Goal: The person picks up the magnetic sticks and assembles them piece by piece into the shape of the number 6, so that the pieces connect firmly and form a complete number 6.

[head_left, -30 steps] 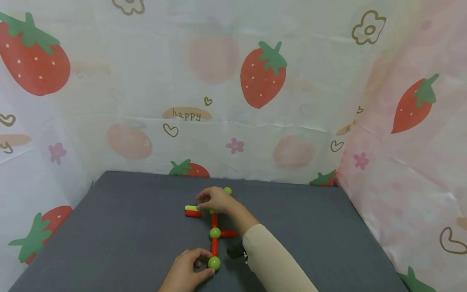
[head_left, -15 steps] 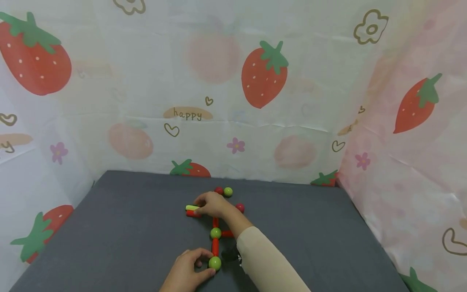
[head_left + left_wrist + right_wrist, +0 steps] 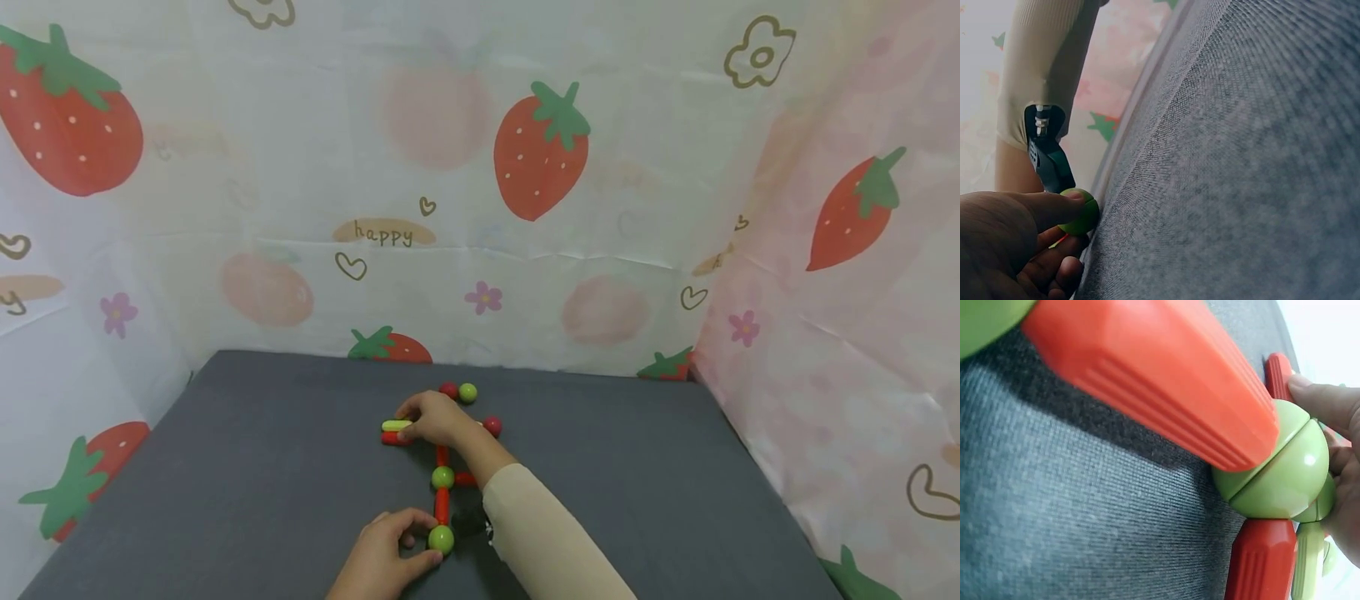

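My left hand (image 3: 386, 554) pinches a green ball (image 3: 441, 540) at the near end of a magnetic stick-and-ball chain; its thumb and fingers show around the ball (image 3: 1082, 212) in the left wrist view. From that ball, a red magnetic stick (image 3: 442, 506) leads to a second green ball (image 3: 443, 477), which has another red stick to the right and one going away. My right hand (image 3: 435, 417) grips a side-by-side pair, a red stick (image 3: 391, 437) and a yellow stick (image 3: 396, 425), thumb on the near side. That hand hides the chain's far part.
A dark red ball (image 3: 448, 391) and a green ball (image 3: 468, 392) lie behind my right hand. Another dark red ball (image 3: 492, 427) sits right of the wrist. The grey tabletop (image 3: 262, 467) meets a strawberry-print cloth (image 3: 300, 167) at the back and sides.
My right hand has moved slightly left and down onto the red and yellow sticks, bringing both dark red balls into view. My left hand stays on the green ball.
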Demonstrator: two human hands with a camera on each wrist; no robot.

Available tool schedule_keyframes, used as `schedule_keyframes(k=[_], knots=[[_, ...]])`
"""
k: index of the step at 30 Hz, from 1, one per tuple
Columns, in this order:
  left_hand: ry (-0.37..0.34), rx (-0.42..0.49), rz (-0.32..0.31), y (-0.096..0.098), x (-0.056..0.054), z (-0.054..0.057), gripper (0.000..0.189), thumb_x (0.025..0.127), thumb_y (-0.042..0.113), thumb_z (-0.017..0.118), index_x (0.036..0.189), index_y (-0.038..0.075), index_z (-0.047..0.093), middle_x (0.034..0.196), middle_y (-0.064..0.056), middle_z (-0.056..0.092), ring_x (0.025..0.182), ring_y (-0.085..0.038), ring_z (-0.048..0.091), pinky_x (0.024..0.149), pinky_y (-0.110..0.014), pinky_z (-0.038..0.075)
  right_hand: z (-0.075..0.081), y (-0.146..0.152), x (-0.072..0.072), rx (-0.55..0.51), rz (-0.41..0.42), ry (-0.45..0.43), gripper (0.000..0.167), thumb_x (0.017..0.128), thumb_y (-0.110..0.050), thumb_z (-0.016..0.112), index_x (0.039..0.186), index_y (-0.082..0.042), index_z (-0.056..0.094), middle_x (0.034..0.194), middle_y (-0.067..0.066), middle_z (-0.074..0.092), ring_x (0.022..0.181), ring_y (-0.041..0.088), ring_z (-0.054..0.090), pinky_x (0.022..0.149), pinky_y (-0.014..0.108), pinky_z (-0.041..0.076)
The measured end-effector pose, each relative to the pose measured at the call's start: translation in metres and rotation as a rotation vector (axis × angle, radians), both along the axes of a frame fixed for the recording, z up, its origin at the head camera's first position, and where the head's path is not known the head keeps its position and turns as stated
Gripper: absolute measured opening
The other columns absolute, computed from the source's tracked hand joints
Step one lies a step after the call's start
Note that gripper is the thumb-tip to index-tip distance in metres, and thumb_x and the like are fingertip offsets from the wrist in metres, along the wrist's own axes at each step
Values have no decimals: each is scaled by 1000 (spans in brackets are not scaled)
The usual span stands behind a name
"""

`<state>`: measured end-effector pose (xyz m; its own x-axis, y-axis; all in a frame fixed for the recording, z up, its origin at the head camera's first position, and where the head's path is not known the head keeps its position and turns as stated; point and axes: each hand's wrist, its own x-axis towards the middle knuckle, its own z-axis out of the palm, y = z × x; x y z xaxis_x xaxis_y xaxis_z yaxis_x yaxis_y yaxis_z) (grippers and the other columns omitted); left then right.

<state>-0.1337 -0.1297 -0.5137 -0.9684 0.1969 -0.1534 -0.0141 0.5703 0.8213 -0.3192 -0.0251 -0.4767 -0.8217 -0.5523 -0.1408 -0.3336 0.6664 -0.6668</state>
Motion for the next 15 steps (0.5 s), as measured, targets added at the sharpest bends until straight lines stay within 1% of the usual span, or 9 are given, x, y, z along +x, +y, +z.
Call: schedule_keyframes(k=[3,7,11,15], knots=[[9,2,-1,0,1,0,38,76,43,81,107,25,69,96,7,64,81,-13,52,68,-32,43,0,-1,0,-8,-20,4,28,84,-26,77,111,-21,72,104,-8,68,91,8,60,78,26,51],[10,2,-2,-1,1,0,38,76,43,81,107,25,69,97,7,64,80,-13,52,67,-32,43,-1,-2,0,9,-42,37,24,85,-28,77,107,-23,72,102,-9,67,89,7,60,76,25,50],[6,1,2,0,1,0,38,76,43,81,107,25,69,97,6,65,80,-13,52,67,-32,43,-1,-1,1,22,-53,87,22,86,-30,75,108,-24,72,102,-10,67,90,7,60,76,25,50],[13,1,3,0,2,1,37,76,43,81,106,25,69,97,6,65,80,-13,52,68,-32,43,1,1,2,7,-51,137,21,89,-31,72,110,-25,72,100,-11,68,87,5,59,75,24,50]])
